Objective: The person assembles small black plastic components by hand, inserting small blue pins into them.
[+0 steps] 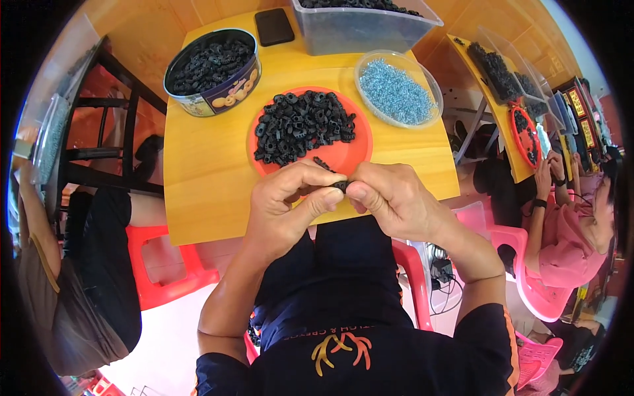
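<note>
Both hands meet over the near edge of a red plate. Between the thumb and forefinger of my left hand (294,198) is a small black plastic part (341,185). My right hand (396,198) pinches at the same spot from the other side; its fingertips hide whatever else they may hold. Beyond them lies the red plate (362,152), heaped with small black plastic parts (300,125). One loose black piece (322,164) rests on the plate just past my left fingers. At the far right, a round clear tub (432,117) holds many tiny silvery-blue pieces (396,92).
A round tin (231,99) of black parts stands far left on the yellow table (205,191). Behind are a black phone (274,26) and a clear plastic bin (363,36) of black parts. People sit on both sides; a red stool (172,290) is at left.
</note>
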`<state>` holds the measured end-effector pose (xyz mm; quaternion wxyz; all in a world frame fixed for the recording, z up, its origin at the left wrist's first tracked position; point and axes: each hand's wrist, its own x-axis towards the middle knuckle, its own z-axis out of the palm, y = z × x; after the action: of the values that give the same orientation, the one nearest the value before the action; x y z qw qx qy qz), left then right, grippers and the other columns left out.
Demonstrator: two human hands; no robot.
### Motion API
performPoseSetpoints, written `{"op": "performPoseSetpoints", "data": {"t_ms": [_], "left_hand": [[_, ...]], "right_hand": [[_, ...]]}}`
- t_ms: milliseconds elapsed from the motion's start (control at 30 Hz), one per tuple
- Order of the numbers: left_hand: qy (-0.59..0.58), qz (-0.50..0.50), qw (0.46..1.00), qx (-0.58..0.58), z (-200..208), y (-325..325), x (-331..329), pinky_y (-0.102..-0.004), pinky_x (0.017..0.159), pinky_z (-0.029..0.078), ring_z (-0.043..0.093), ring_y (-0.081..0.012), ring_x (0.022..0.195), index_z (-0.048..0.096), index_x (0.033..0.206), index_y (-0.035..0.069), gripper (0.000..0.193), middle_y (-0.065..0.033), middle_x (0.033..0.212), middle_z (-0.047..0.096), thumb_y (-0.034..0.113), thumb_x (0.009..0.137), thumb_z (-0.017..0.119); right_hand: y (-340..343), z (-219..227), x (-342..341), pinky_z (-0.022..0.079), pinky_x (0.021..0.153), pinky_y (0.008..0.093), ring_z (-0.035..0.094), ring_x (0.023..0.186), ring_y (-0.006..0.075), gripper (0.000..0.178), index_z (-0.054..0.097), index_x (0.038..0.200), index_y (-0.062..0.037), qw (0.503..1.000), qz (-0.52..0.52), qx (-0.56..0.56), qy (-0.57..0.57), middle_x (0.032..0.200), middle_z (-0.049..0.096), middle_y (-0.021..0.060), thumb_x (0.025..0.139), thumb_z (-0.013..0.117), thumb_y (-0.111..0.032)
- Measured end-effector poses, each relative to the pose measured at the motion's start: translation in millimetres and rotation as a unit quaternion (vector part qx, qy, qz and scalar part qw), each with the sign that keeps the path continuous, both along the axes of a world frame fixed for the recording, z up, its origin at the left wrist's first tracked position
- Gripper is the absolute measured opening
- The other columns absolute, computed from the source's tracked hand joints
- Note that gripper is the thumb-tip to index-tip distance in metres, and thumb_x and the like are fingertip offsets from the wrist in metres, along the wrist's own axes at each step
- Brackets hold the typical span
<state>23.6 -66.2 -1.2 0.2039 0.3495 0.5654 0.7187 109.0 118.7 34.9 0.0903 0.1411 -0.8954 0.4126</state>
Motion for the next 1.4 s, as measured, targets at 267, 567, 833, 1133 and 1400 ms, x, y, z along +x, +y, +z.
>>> {"op": "performPoseSetpoints", "data": {"t_ms": [267, 567, 833, 1133, 1400], "left_hand": [[0.136, 0.258, 0.953, -0.08, 17.1, -20.8, -99.6, -0.0228, 0.072, 0.049, 0.061, -0.0087, 0.079, 0.067, 0.1, -0.002, 0.014, -0.0048, 0.09, 0.067, 0.001, 0.086, 0.066], [0.385, 0.394, 0.767, -0.33, 11.6, -32.4, -220.7, -0.0355, 0.081, 0.049, 0.063, -0.0252, 0.09, 0.064, 0.108, 0.001, 0.036, -0.0165, 0.1, 0.064, 0.021, 0.08, 0.074], [0.353, 0.31, 0.868, -0.159, 5.7, -15.4, -88.9, -0.0352, 0.085, 0.047, 0.059, -0.0255, 0.105, 0.062, 0.107, 0.002, 0.025, -0.0136, 0.112, 0.061, 0.002, 0.082, 0.068], [0.212, 0.188, 0.954, -0.101, -10.3, 4.3, -11.6, -0.0298, 0.078, 0.051, 0.063, -0.0219, 0.096, 0.064, 0.103, 0.0, 0.019, -0.0145, 0.109, 0.061, -0.002, 0.084, 0.065], [-0.064, 0.117, 0.99, -0.05, -21.0, 25.4, -2.1, -0.0245, 0.074, 0.05, 0.062, -0.0095, 0.083, 0.063, 0.108, -0.002, 0.017, -0.0056, 0.093, 0.066, 0.004, 0.093, 0.06]], "right_hand": [[45.7, -23.7, 3.7, 0.044, 0.054, 0.024, 0.053, 0.057, 0.008, 0.037, 0.056, 0.079, -0.0006, 0.978, -0.155, -0.099, -0.102, 0.067, 0.059, 0.0024, 0.102, 0.048, -0.028], [49.5, -42.3, -24.6, 0.048, 0.066, 0.0422, 0.061, 0.076, 0.0347, 0.015, 0.062, 0.091, -0.0024, 0.975, -0.197, 0.099, 0.019, 0.086, 0.061, 0.0132, 0.088, 0.065, -0.016], [40.9, -59.9, -49.2, 0.051, 0.065, 0.0382, 0.063, 0.077, 0.0293, 0.012, 0.065, 0.092, -0.0041, 0.953, -0.189, 0.192, 0.139, 0.089, 0.061, 0.0093, 0.081, 0.069, -0.008], [43.3, -68.5, -55.9, 0.051, 0.067, 0.0335, 0.064, 0.077, 0.025, 0.013, 0.067, 0.093, -0.0032, 0.951, -0.186, 0.206, 0.132, 0.086, 0.062, 0.0093, 0.081, 0.069, -0.009], [27.3, -50.2, -27.4, 0.047, 0.064, 0.0229, 0.055, 0.067, 0.006, 0.017, 0.066, 0.105, -0.0007, 0.899, -0.15, -0.399, -0.104, 0.091, 0.066, 0.0021, 0.091, 0.066, -0.01]]}}
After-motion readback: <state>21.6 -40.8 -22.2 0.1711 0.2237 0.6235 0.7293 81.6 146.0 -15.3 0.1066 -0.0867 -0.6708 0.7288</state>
